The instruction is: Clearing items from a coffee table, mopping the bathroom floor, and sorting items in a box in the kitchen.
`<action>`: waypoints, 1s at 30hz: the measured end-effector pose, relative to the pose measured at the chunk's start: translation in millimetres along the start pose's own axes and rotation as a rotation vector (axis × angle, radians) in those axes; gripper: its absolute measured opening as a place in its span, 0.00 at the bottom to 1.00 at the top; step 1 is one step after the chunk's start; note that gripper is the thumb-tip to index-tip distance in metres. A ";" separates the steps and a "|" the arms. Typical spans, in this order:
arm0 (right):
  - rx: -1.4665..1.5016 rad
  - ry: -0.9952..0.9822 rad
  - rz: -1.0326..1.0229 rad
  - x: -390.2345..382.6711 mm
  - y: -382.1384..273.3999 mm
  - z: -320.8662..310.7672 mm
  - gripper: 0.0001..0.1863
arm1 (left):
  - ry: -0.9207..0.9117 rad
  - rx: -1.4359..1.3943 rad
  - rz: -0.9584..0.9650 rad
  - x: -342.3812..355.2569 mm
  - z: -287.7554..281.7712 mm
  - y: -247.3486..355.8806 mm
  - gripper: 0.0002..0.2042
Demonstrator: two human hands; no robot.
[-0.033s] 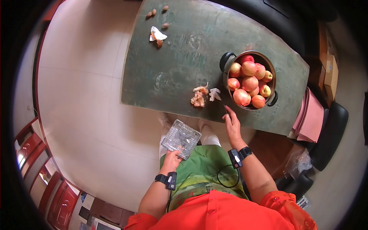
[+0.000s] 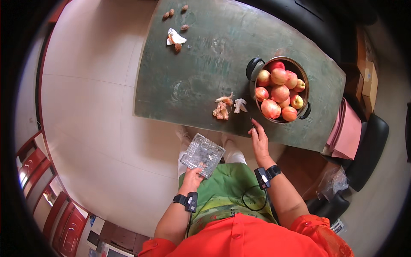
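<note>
My left hand (image 2: 192, 178) is closed on the near corner of a square clear-glass ashtray (image 2: 198, 150), held over my lap below the table edge. Grey residue and small bits lie in the ashtray. At the table's near edge, my right hand (image 2: 259, 140) grips a thin dark tool (image 2: 251, 120); its exact kind does not show. The tool's tip points toward a crumpled white tissue (image 2: 239, 106), and I cannot tell whether they touch. Left of the tissue sits a heap of brownish crumpled scraps (image 2: 222, 108).
On the green table (image 2: 205, 73), a two-handled pot (image 2: 306, 99) heaped with red-yellow nectarines (image 2: 280, 93) stands right of the scraps. Far left lie several brown nut-like pieces (image 2: 185, 28) and a stained white tissue (image 2: 174, 37). A black chair (image 2: 371, 150) stands at the right.
</note>
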State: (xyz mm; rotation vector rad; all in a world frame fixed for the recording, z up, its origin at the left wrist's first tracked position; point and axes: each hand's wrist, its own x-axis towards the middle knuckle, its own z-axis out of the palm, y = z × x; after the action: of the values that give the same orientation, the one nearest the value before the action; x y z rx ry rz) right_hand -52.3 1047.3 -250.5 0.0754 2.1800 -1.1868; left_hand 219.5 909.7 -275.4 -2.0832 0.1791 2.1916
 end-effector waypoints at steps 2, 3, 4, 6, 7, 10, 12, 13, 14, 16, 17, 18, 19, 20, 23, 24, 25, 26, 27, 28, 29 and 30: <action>0.028 0.026 0.018 4.4 14.7 9.8 0.18 | -0.025 0.022 -0.002 13.6 -1.5 -1.9 0.30; 0.063 0.059 0.033 6.4 22.9 12.3 0.19 | -0.054 0.051 0.001 20.2 0.6 -2.6 0.30; 0.053 0.055 0.038 10.3 30.7 14.1 0.19 | -0.051 0.043 -0.008 26.8 3.2 -3.7 0.30; 0.138 0.086 0.109 22.8 39.0 22.0 0.19 | -0.090 0.037 0.012 39.5 9.2 -3.1 0.29; 0.129 0.081 0.113 27.7 42.8 24.3 0.19 | -0.086 0.030 0.004 44.2 12.1 -4.1 0.29; 0.110 0.039 0.095 37.7 40.8 34.6 0.20 | -0.040 0.033 0.016 59.3 12.8 -3.7 0.27; 0.080 -0.006 -0.008 40.8 40.1 42.9 0.20 | -0.060 0.010 0.026 72.7 12.5 -4.0 0.27; 0.069 -0.013 -0.007 41.2 39.5 45.0 0.20 | -0.081 -0.003 0.043 79.1 12.6 -4.7 0.27; 0.191 -0.015 0.041 40.9 32.1 47.2 0.20 | -0.089 -0.018 0.040 84.0 13.0 -5.3 0.28; 0.300 -0.022 0.093 43.7 30.3 49.0 0.20 | -0.105 -0.058 0.024 89.8 14.4 -11.0 0.28; 0.304 -0.030 0.078 46.9 30.8 48.8 0.20 | -0.128 -0.085 0.019 94.0 15.0 -14.1 0.28; 0.310 -0.037 0.063 49.8 31.3 48.9 0.20 | -0.129 -0.095 0.015 98.0 15.8 -17.0 0.28; 0.301 -0.041 0.063 51.4 31.6 48.5 0.20 | -0.136 -0.121 0.018 102.0 17.0 -19.7 0.29; 0.301 -0.040 0.061 49.8 27.1 48.5 0.20 | -0.139 -0.146 0.018 103.8 16.1 -23.0 0.29; 0.299 0.012 0.055 40.8 22.1 46.1 0.20 | -0.150 -0.182 0.005 109.3 14.9 -27.8 0.29; 0.304 0.067 0.047 37.8 22.7 44.1 0.20 | -0.152 -0.187 0.001 110.3 15.9 -28.8 0.29; 0.298 0.068 0.047 37.0 30.4 43.1 0.20 | -0.152 -0.186 0.007 110.6 16.5 -29.4 0.28; 0.049 0.123 -0.147 37.5 33.0 45.8 0.20 | -0.152 -0.184 0.014 112.0 16.6 -30.2 0.28; -0.038 0.122 -0.147 35.6 34.3 46.1 0.20 | -0.153 -0.187 0.012 112.4 15.4 -30.2 0.28; -0.127 0.121 -0.148 33.4 35.2 46.4 0.20 | -0.187 -0.158 0.029 111.7 13.0 -29.7 0.28; -0.127 0.116 -0.143 34.5 22.4 51.6 0.20 | -0.214 -0.129 0.044 109.5 8.7 -29.3 0.28; -0.202 0.161 -0.138 43.1 12.5 56.7 0.19 | -0.214 -0.129 0.046 109.0 9.7 -28.0 0.28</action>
State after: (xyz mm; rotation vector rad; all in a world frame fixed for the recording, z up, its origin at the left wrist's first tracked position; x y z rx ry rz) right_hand -53.2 1000.4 -305.5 -0.0683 2.4698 -1.0585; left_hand 209.0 938.9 -384.0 -1.9038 0.0680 2.4949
